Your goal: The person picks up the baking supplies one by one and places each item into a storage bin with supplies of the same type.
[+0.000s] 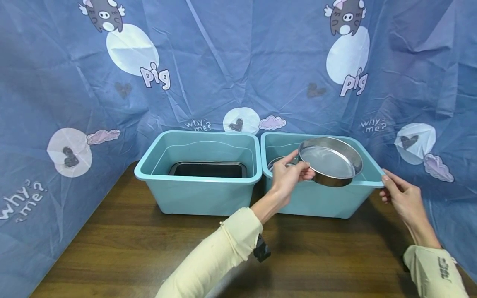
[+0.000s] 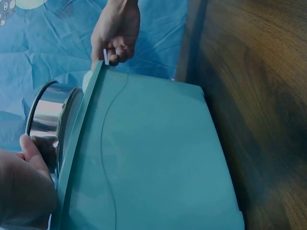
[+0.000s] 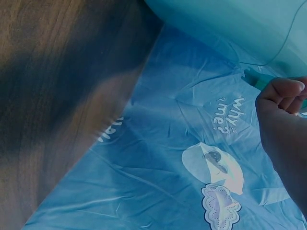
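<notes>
My left hand (image 1: 286,176) pinches the near-left edge of a round, shallow metal sieve (image 1: 329,159) with a shiny rim and greyish bottom. It is held tilted over the front rim of the right-hand teal bin (image 1: 316,200). In the left wrist view the sieve's shiny side (image 2: 50,110) shows above the bin's rim, with the thumb on it. My right hand (image 1: 404,196) grips the bin's right front corner, thumb on top and fingers curled under the rim. Inside this bin, a round metal rim (image 1: 273,162) is partly hidden behind my left hand.
A second teal bin (image 1: 201,194) stands just left of the first, with a dark rectangular baking pan (image 1: 208,169) inside. Both stand on a brown wooden table (image 1: 149,252). A blue printed cloth (image 1: 223,62) hangs behind and at both sides.
</notes>
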Motion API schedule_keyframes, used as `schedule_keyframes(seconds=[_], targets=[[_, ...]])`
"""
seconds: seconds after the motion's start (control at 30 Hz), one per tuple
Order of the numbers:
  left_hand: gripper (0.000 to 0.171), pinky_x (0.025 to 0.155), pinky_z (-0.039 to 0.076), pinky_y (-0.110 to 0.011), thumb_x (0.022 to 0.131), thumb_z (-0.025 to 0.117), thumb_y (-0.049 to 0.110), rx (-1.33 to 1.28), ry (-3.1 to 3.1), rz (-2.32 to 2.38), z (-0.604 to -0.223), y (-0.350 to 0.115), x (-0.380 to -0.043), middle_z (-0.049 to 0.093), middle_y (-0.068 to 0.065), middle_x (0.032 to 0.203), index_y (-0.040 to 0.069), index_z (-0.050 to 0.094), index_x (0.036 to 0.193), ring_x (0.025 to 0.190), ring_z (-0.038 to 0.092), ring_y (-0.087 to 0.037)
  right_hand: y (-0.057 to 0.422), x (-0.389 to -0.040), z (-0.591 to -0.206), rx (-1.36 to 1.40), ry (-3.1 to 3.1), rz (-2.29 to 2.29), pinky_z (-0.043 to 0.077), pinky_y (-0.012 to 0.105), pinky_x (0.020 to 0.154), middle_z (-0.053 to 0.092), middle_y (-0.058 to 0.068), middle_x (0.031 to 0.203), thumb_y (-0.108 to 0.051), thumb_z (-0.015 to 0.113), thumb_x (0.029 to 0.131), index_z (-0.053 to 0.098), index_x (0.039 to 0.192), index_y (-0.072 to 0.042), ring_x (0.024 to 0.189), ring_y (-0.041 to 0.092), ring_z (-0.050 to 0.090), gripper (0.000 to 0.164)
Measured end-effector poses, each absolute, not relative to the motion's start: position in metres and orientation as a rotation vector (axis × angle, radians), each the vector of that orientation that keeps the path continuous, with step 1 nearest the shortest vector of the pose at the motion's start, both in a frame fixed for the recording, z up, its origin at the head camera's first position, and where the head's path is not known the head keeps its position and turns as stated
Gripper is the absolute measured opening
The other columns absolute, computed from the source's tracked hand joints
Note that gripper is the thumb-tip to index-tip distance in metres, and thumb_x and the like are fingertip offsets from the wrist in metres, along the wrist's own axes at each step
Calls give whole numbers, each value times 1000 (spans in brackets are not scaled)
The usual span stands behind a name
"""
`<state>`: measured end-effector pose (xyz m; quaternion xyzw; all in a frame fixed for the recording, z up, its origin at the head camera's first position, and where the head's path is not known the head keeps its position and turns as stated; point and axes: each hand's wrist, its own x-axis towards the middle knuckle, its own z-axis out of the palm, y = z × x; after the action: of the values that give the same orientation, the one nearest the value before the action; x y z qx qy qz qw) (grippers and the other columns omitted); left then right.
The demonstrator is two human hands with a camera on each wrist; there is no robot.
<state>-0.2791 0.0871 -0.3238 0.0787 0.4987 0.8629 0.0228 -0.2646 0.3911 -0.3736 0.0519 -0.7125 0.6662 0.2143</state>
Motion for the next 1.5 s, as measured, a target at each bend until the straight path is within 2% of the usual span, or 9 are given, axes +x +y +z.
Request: schedule_keyframes(seconds=[0.47, 0.7, 0.9, 1.1, 1.23, 1.5], targets=[[60, 71, 61, -27, 93, 61, -11, 218, 1543, 2718, -314, 87, -284, 71, -10, 73, -4, 47, 151, 62, 68, -11, 390, -265, -376, 158, -1934, 1905, 50, 14, 51, 66, -6, 66, -5, 59, 105, 78, 104, -39, 55, 1, 61, 39], [60, 76, 61, -29, 95, 61, -10, 210, 1606, 2691, -312, 85, -286, 74, -17, 80, -3, 45, 153, 63, 68, -10, 390, -265, -376, 159, -1944, 1889, 50, 13, 51, 66, -6, 66, -5, 59, 105, 77, 104, -40, 54, 1, 61, 39], [54, 78, 61, -29, 95, 56, -14, 175, 1576, 2674, -308, 84, -289, 75, -22, 90, 1, 55, 147, 70, 73, -14, 389, -265, -376, 163, -1946, 1889, 50, 13, 51, 66, -6, 66, -5, 59, 105, 77, 105, -40, 54, 1, 61, 39], [50, 79, 61, -30, 96, 58, -11, 180, 1576, 2640, -307, 79, -287, 75, -22, 93, 6, 61, 143, 76, 76, -18, 389, -266, -376, 162, -1952, 1875, 50, 13, 51, 66, -6, 66, -6, 60, 105, 77, 105, -40, 54, 1, 61, 39], [50, 79, 61, -30, 96, 55, -13, 208, 1540, 2667, -309, 76, -287, 75, -25, 95, 3, 60, 142, 71, 72, -14, 390, -266, -376, 172, -1949, 1874, 50, 13, 51, 66, -6, 66, -6, 59, 105, 77, 105, -39, 54, 1, 61, 38], [49, 80, 61, -32, 94, 53, -12, 252, 1505, 2705, -315, 74, -287, 73, -28, 96, 0, 61, 141, 69, 71, -14, 392, -266, -377, 182, -1935, 1887, 50, 13, 51, 67, -6, 67, -5, 59, 105, 77, 107, -38, 55, 2, 61, 38]])
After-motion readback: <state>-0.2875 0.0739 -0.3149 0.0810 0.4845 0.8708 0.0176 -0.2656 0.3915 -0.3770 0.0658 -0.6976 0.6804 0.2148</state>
